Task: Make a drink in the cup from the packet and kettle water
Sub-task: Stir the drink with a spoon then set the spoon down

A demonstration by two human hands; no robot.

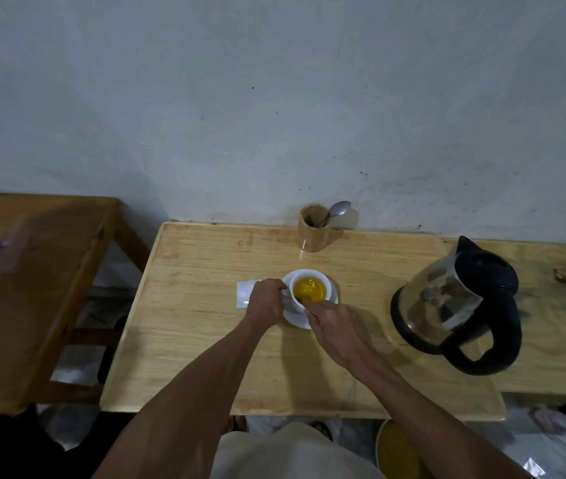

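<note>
A white cup [310, 275] stands on a white saucer [295, 319] in the middle of the wooden table [205, 340], filled with yellow-orange liquid. My left hand [265, 303] grips the cup's left side at the handle. My right hand [333, 323] is at the cup's near rim, its fingers pinched on a thin stirrer whose end dips into the drink; the stirrer is mostly hidden. A white packet [245, 293] lies flat on the table, partly under my left hand. The kettle [454, 305], steel and glass with a black lid and handle, stands to the right.
A wooden holder [313, 231] with a metal spoon [338, 209] stands at the table's far edge against the grey wall. A second wooden table [32, 271] is on the left. A yellow round object [397, 451] sits on the floor below the near edge.
</note>
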